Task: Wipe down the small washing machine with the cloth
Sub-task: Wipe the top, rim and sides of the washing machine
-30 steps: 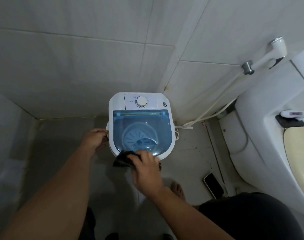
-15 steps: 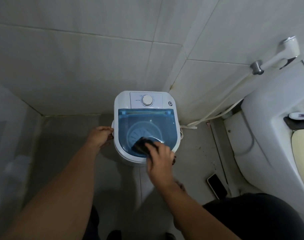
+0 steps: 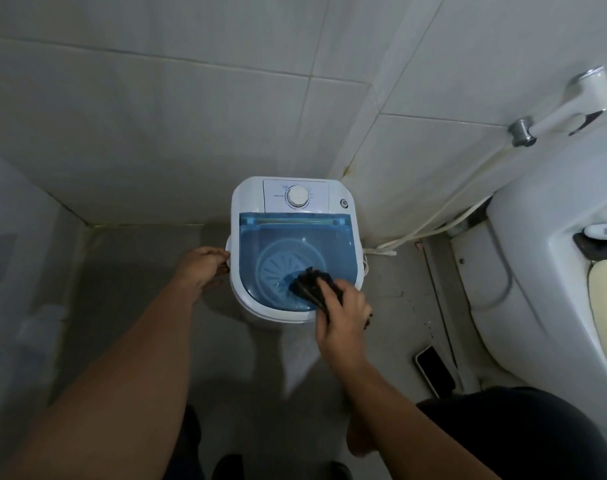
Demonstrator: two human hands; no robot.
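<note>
While we press the dark cloth (image 3: 310, 285) against the blue lid (image 3: 295, 258) of the small washing machine (image 3: 291, 251), which stands at the centre of the frame against the tiled wall, our right hand (image 3: 343, 315) is closed around the cloth, fingers curled over its bunched rear part. The cloth lies on the lower right of the lid, near the front rim. Our left hand (image 3: 203, 270) rests against the left side of the machine with its fingers curled toward the casing; we cannot tell whether it grips a handle or only braces.

Risks from this position, in our judgement:

1. The machine looks light. Firm strokes may push it sideways if the left hand slackens.
2. The lid is a thin see-through panel. Heavy pressure near its free front edge may flex it or pop it open.
3. The white dial (image 3: 298, 196) sits at the upper part of the machine top. A careless pass of the cloth may turn it.
4. A phone (image 3: 433, 370) lies on the floor at the lower right of the frame, near our foot. A step back may strike it.
</note>
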